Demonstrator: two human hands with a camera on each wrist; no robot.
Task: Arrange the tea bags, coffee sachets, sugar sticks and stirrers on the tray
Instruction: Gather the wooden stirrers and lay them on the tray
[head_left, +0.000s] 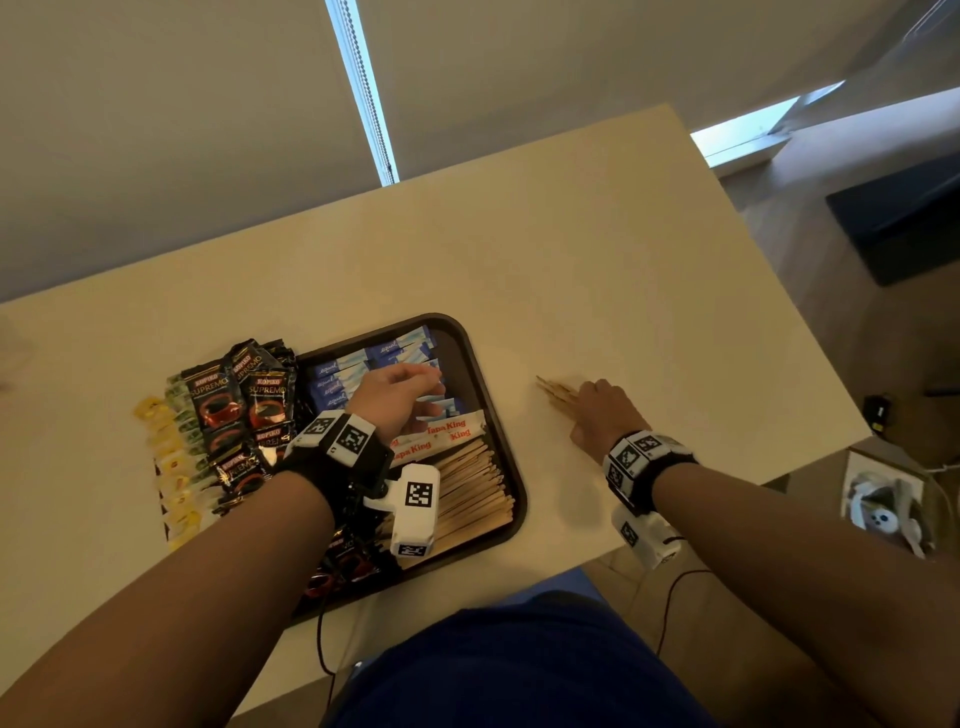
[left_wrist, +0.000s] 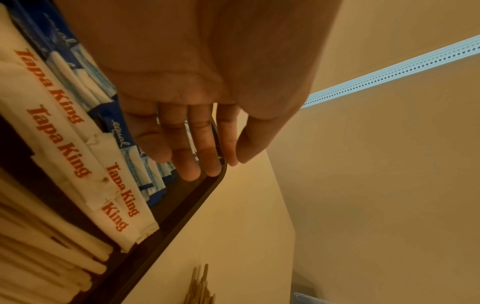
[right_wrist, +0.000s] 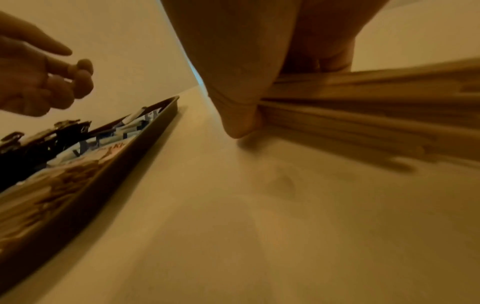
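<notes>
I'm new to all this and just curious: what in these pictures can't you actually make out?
- Head view: the left arm and wrist camera cover the near-left part of the tray, so what lies there is unclear.
- Head view: the right hand covers most of the loose stirrers; their count is hidden.
- Right wrist view: those stirrers are blurred and cut off by the right edge.
- Left wrist view: the left hand hides most of the blue sachets.

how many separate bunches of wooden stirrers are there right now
2. One pile of stirrers lies in the near right part of the tray; the other bundle is on the table under the right hand. The left forearm may hide more.
</notes>
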